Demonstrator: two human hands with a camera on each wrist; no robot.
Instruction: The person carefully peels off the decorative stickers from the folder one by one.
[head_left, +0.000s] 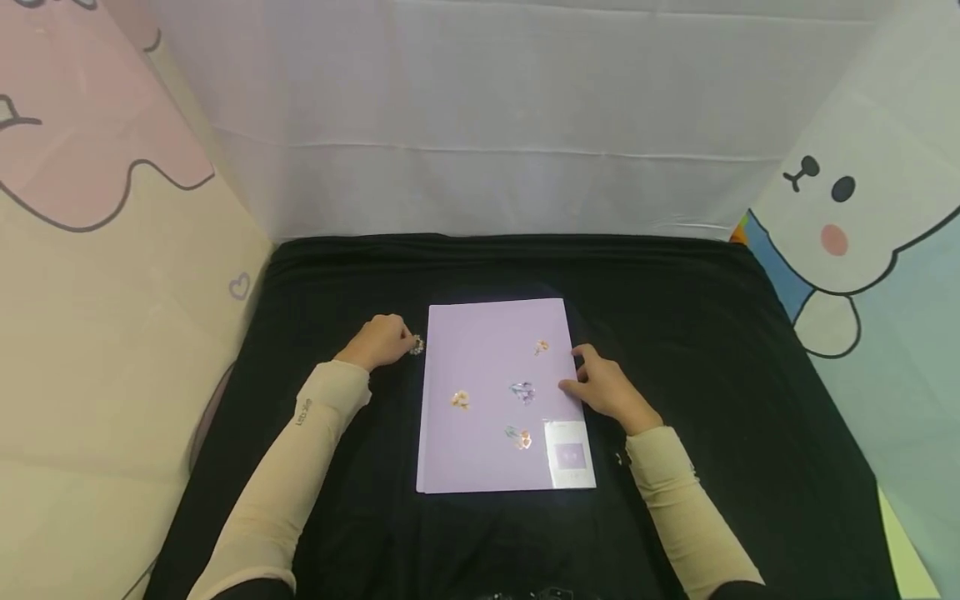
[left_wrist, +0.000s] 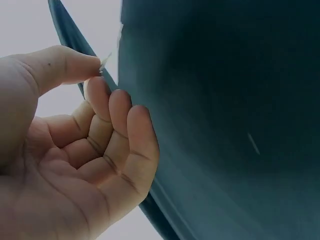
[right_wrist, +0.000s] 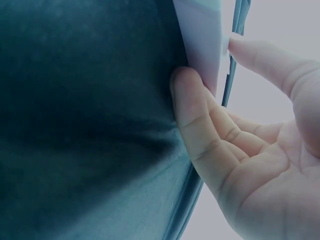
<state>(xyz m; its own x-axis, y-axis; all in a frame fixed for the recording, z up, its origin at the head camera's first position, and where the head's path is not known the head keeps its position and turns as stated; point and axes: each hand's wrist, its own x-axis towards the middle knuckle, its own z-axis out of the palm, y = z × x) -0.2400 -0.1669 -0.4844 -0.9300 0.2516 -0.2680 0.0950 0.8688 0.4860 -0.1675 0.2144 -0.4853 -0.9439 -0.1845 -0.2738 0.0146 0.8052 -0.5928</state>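
Observation:
A light purple folder (head_left: 487, 358) lies on the black cloth, with several small shiny floral stickers on its cover. Two of these are a purple sticker (head_left: 522, 392) near the middle and a yellow sticker (head_left: 461, 400) at the left. Just off the folder's upper left edge, my left hand (head_left: 378, 342) pinches a small wreath-like sticker (head_left: 417, 344) between thumb and index finger. In the left wrist view only a thin clear tip of it shows. My right hand (head_left: 607, 387) holds the folder's right edge, its thumb on the cover and fingers (right_wrist: 192, 102) against the edge.
A clear label pocket (head_left: 568, 454) with a purple square is at the folder's lower right corner. A tiny pale piece (head_left: 618, 458) lies on the black cloth (head_left: 712, 358) by the right sleeve. White fabric (head_left: 487, 108) hangs behind; printed cartoon panels stand either side.

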